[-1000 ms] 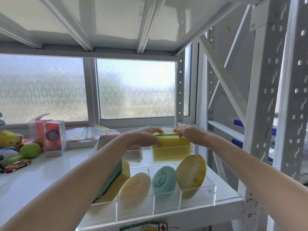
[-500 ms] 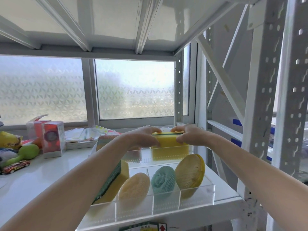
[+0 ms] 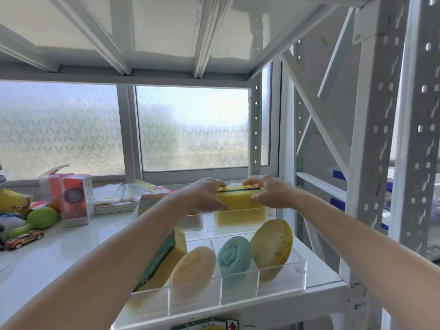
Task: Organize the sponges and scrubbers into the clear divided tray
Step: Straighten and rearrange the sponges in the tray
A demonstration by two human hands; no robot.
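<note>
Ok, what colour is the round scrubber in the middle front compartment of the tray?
Light teal, knitted-looking mesh scrubber, between two yellowish ones; head view shows it.

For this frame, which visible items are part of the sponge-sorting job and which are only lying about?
Part of the job:
clear divided tray
yellow sponge held by left hand and right hand
green-backed sponge
pale yellow scrubber
teal scrubber
round yellow scrubber

Lying about:
toy car
red boxes
green toy
papers

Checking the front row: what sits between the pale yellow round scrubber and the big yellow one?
In the head view, the teal scrubber sits between them, in its own compartment.
</note>
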